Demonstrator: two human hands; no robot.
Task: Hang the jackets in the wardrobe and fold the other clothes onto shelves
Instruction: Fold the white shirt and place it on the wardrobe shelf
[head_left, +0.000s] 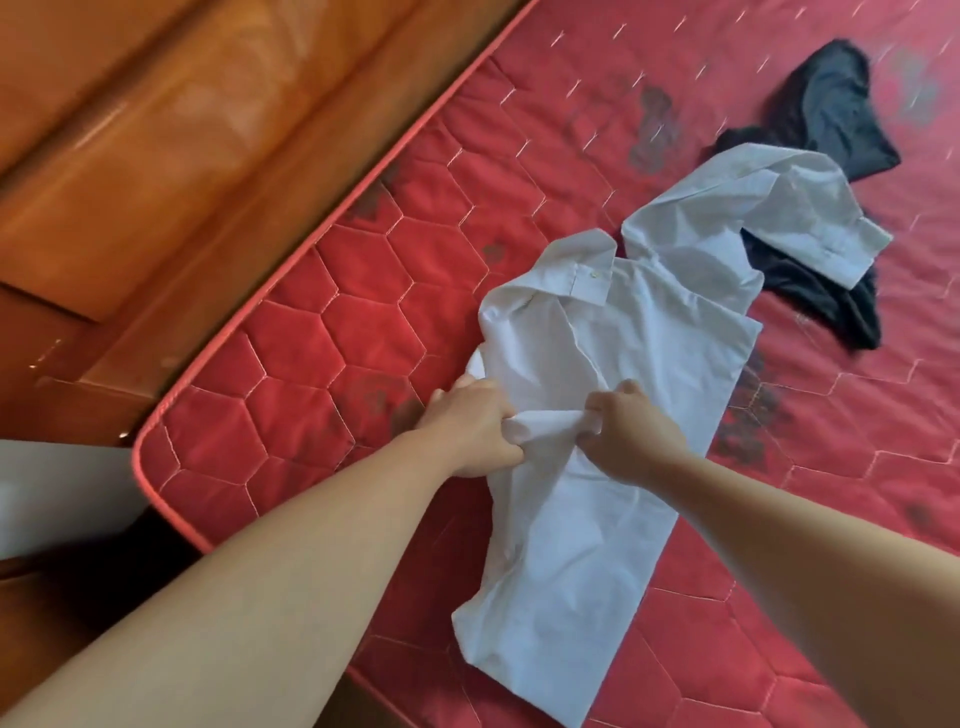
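A white collared shirt (597, 499) lies lengthwise on the red quilted mattress (322, 332), its collar toward the far end and one sleeve thrown out to the right. At the middle of the shirt, a bunched fold of cloth is gripped from both sides. My left hand (475, 428) holds its left end. My right hand (631, 434) pinches its right end. A dark garment (826, 119) lies crumpled beyond the shirt, partly under the white sleeve.
A wooden bed frame and headboard (156, 171) run along the mattress's left edge. The mattress corner (150, 441) is at lower left, with dark floor below it. Open red mattress stretches to the right and far side.
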